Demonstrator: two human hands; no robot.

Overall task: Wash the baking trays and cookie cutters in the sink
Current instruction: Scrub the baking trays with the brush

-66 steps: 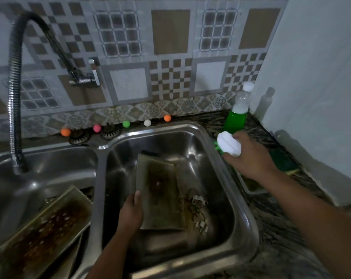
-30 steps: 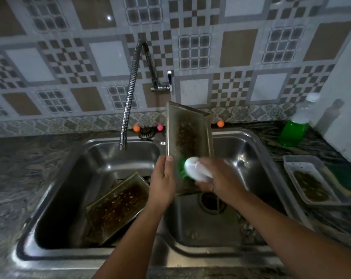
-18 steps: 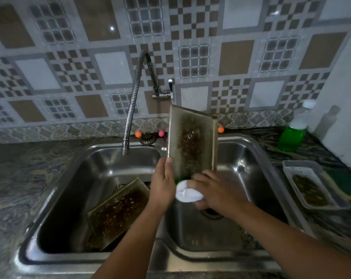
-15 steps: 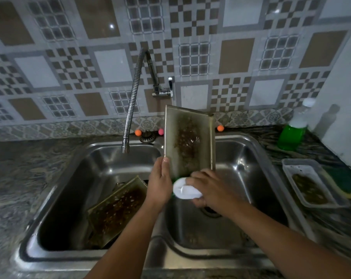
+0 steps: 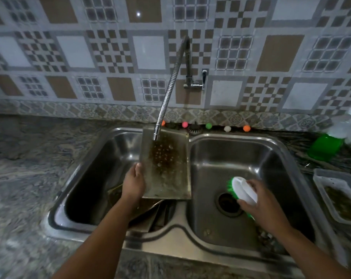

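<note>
Two hands busy: left hand grips greasy baking tray upright under faucet, over sink divider. Right hand clasps scrub brush above right basin drain. Cookie cutters possibly at basin's near edge, blurred. No legible writing.

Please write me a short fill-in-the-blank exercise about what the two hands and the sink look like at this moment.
1. The left hand holds a dirty baking tray right under the ____.
2. The right hand grips a white brush with ____ bristles.
3. The brush hangs over the ____ basin of the sink.
4. Small coloured ____ line the ledge behind the sink.

Missing words: faucet; green; right; balls
</note>
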